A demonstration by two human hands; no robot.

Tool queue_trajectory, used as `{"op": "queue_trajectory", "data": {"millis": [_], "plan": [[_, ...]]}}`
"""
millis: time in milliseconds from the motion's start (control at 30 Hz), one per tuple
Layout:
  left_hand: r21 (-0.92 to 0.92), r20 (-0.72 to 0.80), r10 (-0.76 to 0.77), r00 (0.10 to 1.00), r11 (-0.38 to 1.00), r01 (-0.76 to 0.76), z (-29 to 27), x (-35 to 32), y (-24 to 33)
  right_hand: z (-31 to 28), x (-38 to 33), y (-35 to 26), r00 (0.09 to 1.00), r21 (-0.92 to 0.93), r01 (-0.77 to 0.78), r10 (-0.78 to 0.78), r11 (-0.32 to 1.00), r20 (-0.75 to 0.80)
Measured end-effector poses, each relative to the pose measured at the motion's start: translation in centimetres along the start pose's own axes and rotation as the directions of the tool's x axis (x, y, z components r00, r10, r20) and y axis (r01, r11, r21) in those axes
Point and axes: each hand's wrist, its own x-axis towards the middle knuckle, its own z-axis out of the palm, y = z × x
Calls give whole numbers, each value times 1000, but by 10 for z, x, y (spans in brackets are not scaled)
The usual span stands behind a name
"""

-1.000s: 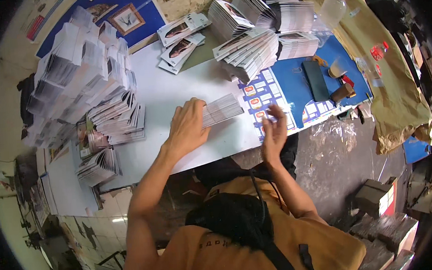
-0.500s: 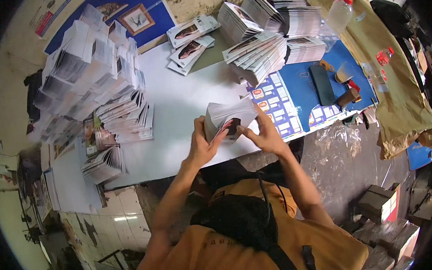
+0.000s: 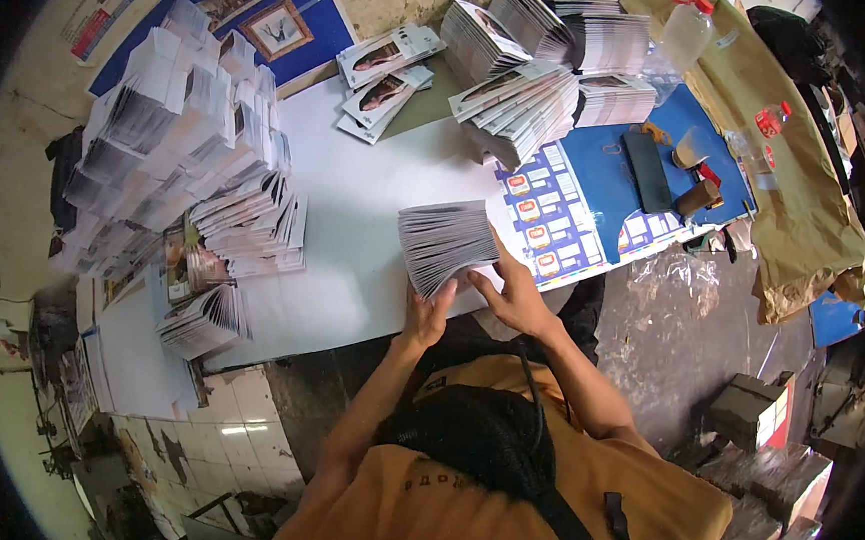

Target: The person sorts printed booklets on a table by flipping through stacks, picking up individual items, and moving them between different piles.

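Between my two hands is a thick stack of booklets [image 3: 448, 245], its many page edges fanned and facing up, over the near edge of the white tabletop [image 3: 348, 206]. My left hand [image 3: 428, 315] grips the stack at its lower left, thumb on the near side. On the lower right, my right hand [image 3: 516, 294] closes round it, thumb against the near face and fingers along the right side. The undersides of the booklets and some fingertips are hidden.
Tall piles of booklets [image 3: 158, 139] stand at the left, with a smaller fanned bundle [image 3: 205, 321] nearer. More stacked booklets [image 3: 522, 113] sit at the back. To the right are a dark phone-like slab [image 3: 646, 172], a plastic cup [image 3: 689, 150], a bottle [image 3: 685, 32] and brown paper [image 3: 800, 214].
Both hands have tilted the stack so its page edges now face up; the picture cover seen before is out of sight. My hands have shifted slightly lower.
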Motion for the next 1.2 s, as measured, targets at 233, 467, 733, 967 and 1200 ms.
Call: {"op": "queue_trajectory", "data": {"millis": [233,467,733,967,1200], "plan": [[397,-133,175,975,911,-110,-1,35,53,17,-10,-3,915,161,-244,282,956,-289],[752,456,37,889,518,-407,-49,91,151,-34,-21,-13,866,-143,-47,-31,989,-499],[743,539,-2,843,473,-474,-49,86,119,-27,38,-75,920,-755,392,-204,526,336],[803,567,30,823,205,-560,-51,107,166,-27,67,-80,859,-791,509,-257,340,442],[874,356,510,783,113,-472,-50,144,264,-71,108,-142,734,-729,584,-617,357,285]]}}
